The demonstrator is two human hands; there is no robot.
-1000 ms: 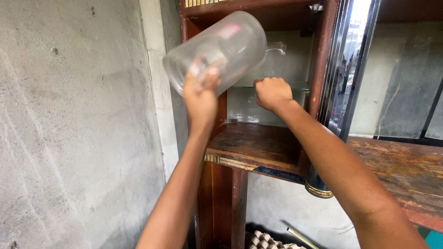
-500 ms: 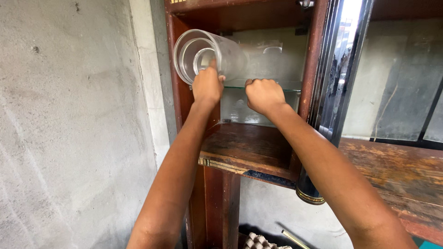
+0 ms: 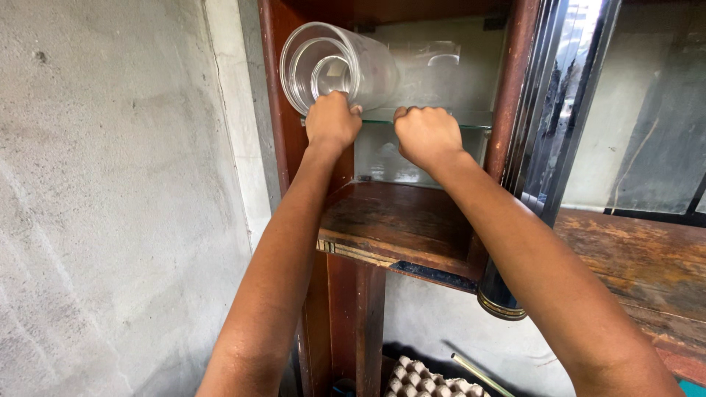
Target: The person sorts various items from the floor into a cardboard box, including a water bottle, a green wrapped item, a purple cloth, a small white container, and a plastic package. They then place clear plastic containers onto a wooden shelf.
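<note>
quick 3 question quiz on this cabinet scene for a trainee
1. True or false: the clear plastic jar stands upright on the wooden shelf.
2. Which hand grips the jar's rim? A) left hand B) right hand C) both
3. What lies on the floor below the cabinet?

Key
1. False: it lies tilted on its side, mouth toward the camera, at the glass shelf.
2. A; the right hand is a closed fist at the glass shelf's edge.
3. An egg tray.
</note>
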